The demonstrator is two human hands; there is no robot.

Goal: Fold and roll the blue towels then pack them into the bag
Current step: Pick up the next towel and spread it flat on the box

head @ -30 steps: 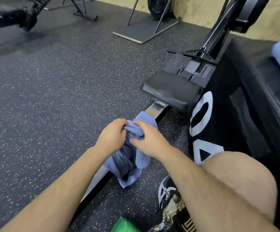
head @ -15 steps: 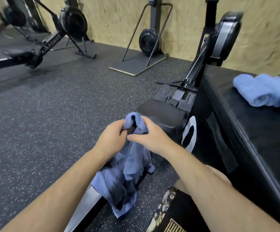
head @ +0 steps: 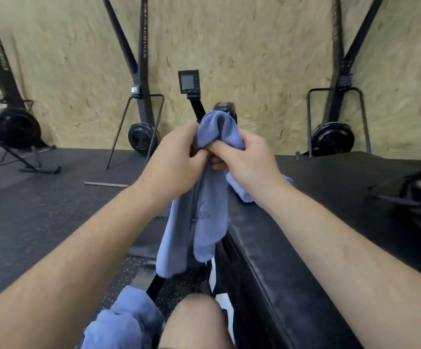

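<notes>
A blue towel point(head: 204, 222) was gripped at its top by both hands and held up in front of the person. The left hand point(head: 176, 157) and the right hand point(head: 249, 159) were closed on the bunched cloth, fingers curled and knuckles almost touching. Below the hands the towel hung in two loose folds. Faint lettering was seen on the hanging part, but only something like "SS" could be made out.

Just behind and below the right hand, a second blue towel point(head: 239, 190) lay on the black bench point(head: 330, 222), partly hidden by the wrist. Far to the right of the hands, a dark bag point(head: 420, 197) was seen on the same bench, blurred. Well below the left hand, beside a bare knee point(head: 194, 321), a third blue towel point(head: 123, 321) lay crumpled.

Above the hands a small monitor point(head: 189, 81) was mounted on an arm; its screen could not be read. White lettering on the black upright point(head: 142, 46) above the left hand was too blurred to read.
</notes>
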